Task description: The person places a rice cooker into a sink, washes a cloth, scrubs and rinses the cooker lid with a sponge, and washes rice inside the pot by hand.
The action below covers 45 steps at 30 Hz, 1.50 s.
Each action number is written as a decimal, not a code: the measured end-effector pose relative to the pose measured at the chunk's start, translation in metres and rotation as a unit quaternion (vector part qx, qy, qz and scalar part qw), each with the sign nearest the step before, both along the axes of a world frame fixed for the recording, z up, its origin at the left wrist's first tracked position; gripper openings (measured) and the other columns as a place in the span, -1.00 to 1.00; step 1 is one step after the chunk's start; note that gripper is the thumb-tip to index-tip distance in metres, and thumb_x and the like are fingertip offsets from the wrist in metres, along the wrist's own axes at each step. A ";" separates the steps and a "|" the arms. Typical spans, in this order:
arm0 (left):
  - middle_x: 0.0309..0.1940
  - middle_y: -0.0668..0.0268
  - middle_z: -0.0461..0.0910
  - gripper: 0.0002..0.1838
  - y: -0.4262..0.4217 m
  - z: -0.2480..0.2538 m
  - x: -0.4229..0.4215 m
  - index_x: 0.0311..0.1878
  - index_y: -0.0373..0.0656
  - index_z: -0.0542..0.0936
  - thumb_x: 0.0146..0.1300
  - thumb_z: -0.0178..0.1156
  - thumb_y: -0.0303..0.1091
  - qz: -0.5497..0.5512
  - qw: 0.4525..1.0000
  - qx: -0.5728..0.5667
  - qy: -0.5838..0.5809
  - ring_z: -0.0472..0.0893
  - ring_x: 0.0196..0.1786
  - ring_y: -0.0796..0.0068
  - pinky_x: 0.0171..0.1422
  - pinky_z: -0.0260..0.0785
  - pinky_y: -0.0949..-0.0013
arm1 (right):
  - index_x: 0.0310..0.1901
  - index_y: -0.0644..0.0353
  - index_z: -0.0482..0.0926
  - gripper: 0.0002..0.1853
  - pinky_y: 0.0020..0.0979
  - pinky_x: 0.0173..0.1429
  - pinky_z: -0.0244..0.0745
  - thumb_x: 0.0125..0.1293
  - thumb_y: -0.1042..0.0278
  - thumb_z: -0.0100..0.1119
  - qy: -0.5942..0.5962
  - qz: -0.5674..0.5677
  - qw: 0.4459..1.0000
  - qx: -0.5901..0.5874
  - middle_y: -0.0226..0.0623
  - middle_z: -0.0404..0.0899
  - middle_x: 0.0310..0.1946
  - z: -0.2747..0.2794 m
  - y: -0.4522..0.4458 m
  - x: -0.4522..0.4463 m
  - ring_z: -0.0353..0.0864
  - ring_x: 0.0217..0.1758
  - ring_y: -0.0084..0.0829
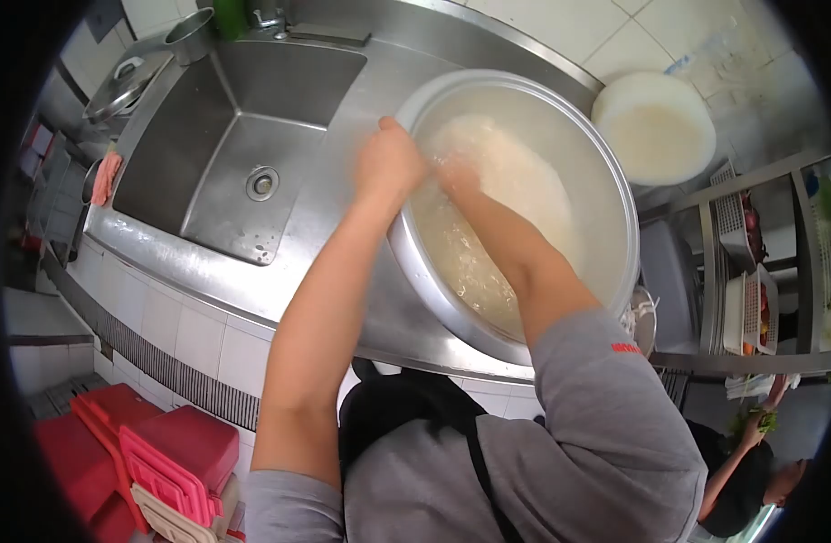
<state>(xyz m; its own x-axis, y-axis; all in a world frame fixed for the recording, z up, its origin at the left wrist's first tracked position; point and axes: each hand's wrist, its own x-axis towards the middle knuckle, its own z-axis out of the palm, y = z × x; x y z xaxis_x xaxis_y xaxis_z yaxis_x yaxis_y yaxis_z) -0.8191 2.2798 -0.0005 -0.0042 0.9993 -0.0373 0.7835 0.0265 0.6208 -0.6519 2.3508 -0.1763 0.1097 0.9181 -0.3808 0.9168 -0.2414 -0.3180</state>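
A large round metal pot (622, 172) stands on the steel counter to the right of the sink, holding cloudy water with a pale whitish mass under it. My left hand (390, 163) is closed round the pot's left rim. Inside the pot, near its left wall, my right hand (457, 172) dips into the cloudy water; its fingers are blurred and partly hidden there.
A steel sink (212, 163) lies left of the pot. Behind right is a white round tub (655, 127). Racks with baskets (741, 226) stand right, red bins (180, 452) lower left. Another person (736, 471) holds greens at lower right.
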 end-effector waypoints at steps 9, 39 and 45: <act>-0.24 -0.15 0.49 -0.63 -0.001 0.000 0.000 -0.09 -0.44 0.32 0.03 -0.02 -0.42 0.019 0.999 0.005 -0.042 0.51 -0.13 -0.04 -0.03 0.35 0.13 | -0.37 0.19 0.57 -0.80 -0.09 0.08 0.23 0.03 0.36 -0.04 -0.156 0.301 0.809 0.480 -0.19 0.55 -0.34 -0.003 -0.141 -0.024 0.40 -0.02 -0.16; -0.23 -0.12 0.50 -0.65 -0.001 -0.003 0.012 -0.12 -0.43 0.30 -0.02 0.04 -0.50 0.010 0.995 -0.021 -0.100 0.51 -0.12 -0.01 -0.04 0.37 0.18 | -0.11 0.32 0.45 -0.63 -0.05 0.03 0.26 0.21 0.24 -0.21 -0.149 0.044 0.974 0.163 -0.08 0.48 -0.14 -0.025 -0.032 0.038 0.40 -0.03 -0.08; -0.26 -0.11 0.50 -0.65 0.000 -0.008 0.014 -0.13 -0.44 0.30 -0.02 0.04 -0.50 0.013 0.996 0.010 -0.083 0.52 -0.15 -0.02 -0.08 0.39 0.17 | 0.02 0.34 0.35 -0.53 -0.01 0.09 0.22 0.15 0.18 -0.07 -0.167 0.330 0.860 0.352 0.00 0.36 0.01 -0.026 -0.104 -0.007 0.30 0.12 -0.09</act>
